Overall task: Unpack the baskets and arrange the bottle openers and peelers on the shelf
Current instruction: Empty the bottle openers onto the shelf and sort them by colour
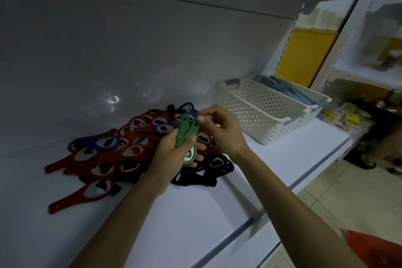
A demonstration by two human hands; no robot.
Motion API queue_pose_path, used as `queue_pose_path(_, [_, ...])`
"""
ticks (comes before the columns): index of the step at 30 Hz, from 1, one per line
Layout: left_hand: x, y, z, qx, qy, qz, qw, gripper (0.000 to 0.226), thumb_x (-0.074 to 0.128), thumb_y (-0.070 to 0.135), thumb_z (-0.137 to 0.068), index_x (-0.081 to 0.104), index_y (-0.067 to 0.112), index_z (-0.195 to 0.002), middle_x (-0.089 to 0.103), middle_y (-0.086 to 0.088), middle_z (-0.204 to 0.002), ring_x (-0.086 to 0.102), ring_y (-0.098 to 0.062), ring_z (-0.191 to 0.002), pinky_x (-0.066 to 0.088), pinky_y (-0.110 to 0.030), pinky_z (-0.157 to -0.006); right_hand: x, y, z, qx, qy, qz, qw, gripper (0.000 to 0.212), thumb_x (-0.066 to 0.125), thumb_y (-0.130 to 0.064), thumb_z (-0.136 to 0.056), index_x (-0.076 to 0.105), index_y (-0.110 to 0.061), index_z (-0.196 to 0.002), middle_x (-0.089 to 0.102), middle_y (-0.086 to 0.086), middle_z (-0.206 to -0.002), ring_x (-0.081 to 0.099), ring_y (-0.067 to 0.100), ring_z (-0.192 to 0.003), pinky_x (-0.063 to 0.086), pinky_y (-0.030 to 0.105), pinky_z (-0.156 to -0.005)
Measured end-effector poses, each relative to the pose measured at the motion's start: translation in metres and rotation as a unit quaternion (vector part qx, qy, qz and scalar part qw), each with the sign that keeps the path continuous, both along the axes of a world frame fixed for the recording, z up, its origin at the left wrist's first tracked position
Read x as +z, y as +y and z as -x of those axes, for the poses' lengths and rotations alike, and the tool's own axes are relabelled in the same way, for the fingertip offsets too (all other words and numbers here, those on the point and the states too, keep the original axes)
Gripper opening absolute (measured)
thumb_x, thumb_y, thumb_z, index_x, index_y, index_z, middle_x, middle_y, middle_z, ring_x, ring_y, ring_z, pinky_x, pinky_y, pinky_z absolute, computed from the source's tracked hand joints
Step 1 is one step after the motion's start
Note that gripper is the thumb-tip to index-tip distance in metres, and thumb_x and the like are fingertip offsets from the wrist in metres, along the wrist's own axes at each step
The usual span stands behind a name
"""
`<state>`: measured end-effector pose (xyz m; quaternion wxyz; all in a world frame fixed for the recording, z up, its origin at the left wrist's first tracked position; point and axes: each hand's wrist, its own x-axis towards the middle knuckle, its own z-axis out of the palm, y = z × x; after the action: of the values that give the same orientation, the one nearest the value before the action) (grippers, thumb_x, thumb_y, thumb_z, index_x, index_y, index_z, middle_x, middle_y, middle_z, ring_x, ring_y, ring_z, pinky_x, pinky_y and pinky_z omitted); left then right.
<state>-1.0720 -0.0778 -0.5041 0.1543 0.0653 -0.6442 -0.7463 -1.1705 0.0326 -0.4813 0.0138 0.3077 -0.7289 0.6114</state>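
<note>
A heap of bottle openers (113, 150), mostly red with a few blue and black ones, lies on the white shelf (195, 209). My left hand (171, 154) grips two green bottle openers (187, 135) above the heap, thumb pressed on them. My right hand (219, 128) hovers at their upper ends, fingers curled, fingertips close to the green tips and to a blue opener (194, 113); whether it pinches anything I cannot make out. Black openers (208, 169) lie below my hands.
Two white perforated baskets (261, 111) stand side by side at the right end of the shelf, the far one holding pale blue packaged items (282, 89). Beyond the shelf end are more shelving, a yellow panel and floor clutter. A red object sits at bottom right.
</note>
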Motion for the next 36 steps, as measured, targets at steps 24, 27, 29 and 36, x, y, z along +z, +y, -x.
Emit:
queue_pose_path(24, [-0.01, -0.003, 0.006, 0.065, 0.011, -0.01, 0.998, 0.011, 0.052, 0.009, -0.094, 0.06, 0.016, -0.096, 0.069, 0.001, -0.067, 0.064, -0.012, -0.055, 0.048, -0.02, -0.045, -0.011, -0.005, 0.052, -0.147, -0.18, -0.346, 0.909, 0.019, 0.075, -0.013, -0.076, 0.057, -0.007, -0.082, 0.057, 0.009, -0.075, 0.058, 0.023, -0.077, 0.053, 0.037, -0.077])
queue_pose_path(27, [-0.01, -0.004, 0.005, 0.065, 0.017, -0.025, 0.997, 0.009, 0.053, 0.01, -0.094, 0.06, 0.015, -0.097, 0.069, 0.002, -0.068, 0.065, -0.011, -0.056, 0.049, -0.02, -0.046, -0.018, -0.003, 0.047, -0.153, -0.195, -0.194, 0.949, 0.007, 0.07, -0.01, -0.084, 0.067, -0.006, -0.089, 0.065, 0.014, -0.084, 0.063, 0.023, -0.076, 0.054, 0.035, -0.076])
queue_pose_path(29, [-0.009, -0.004, 0.004, 0.061, 0.02, -0.034, 0.997, 0.009, 0.053, 0.012, -0.095, 0.06, 0.016, -0.098, 0.07, 0.002, -0.069, 0.065, -0.011, -0.057, 0.049, -0.019, -0.048, -0.016, -0.001, 0.043, -0.172, -0.183, -0.086, 0.964, 0.01, 0.063, -0.003, -0.087, 0.067, -0.011, -0.082, 0.066, 0.011, -0.084, 0.062, 0.02, -0.074, 0.052, 0.031, -0.071])
queue_pose_path(36, [-0.008, -0.004, 0.004, 0.08, 0.019, -0.057, 0.995, 0.009, 0.048, 0.019, -0.098, 0.057, 0.017, -0.099, 0.064, -0.006, -0.073, 0.06, -0.012, -0.05, 0.047, -0.02, -0.043, 0.017, -0.004, 0.013, -0.124, -0.162, 0.074, 0.976, 0.011, 0.063, 0.001, -0.087, 0.067, -0.003, -0.096, 0.07, 0.009, -0.082, 0.066, 0.016, -0.071, 0.054, 0.019, -0.063])
